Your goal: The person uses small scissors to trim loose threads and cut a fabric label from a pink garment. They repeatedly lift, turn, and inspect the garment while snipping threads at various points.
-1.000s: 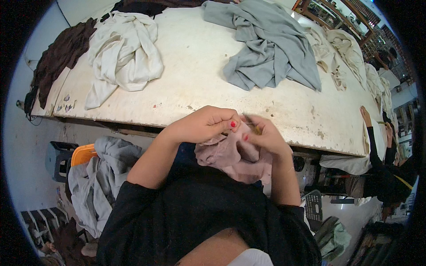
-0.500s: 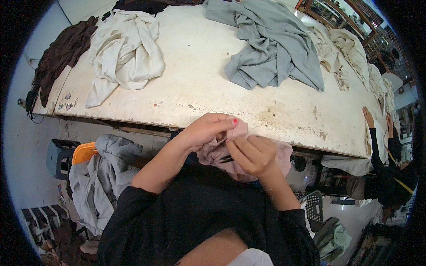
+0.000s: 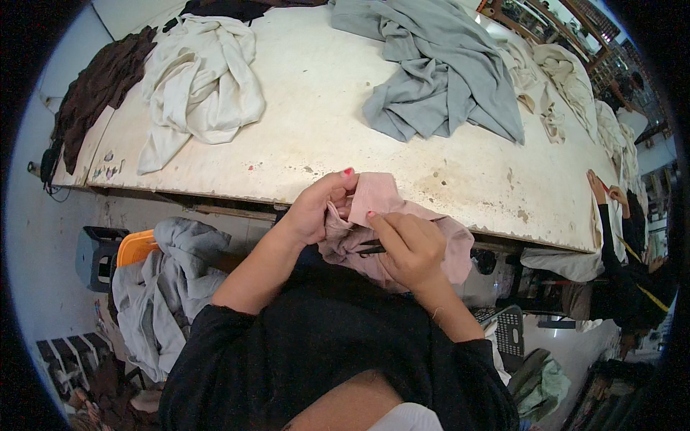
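Observation:
A dusty-pink piece of cloth hangs bunched between my hands at the table's near edge, a flat flap of it standing up in the middle. My left hand has its fingers curled behind that flap, with the thumb lifted off. With thumb and forefinger my right hand pinches the flap's lower right side. A dark, narrow, pointed tool, perhaps thread snips, sticks out from under the right fingers; its rear part is hidden in the palm.
On the pale worn table lie white cloth, brown cloth and a large grey cloth. Light grey fabric drapes over an orange-backed chair at left. A co-worker stands at the far right.
My left thumb has come up off the cloth and the hand has shifted slightly left. The pink flap now stands open and taller; the dark tool shows more.

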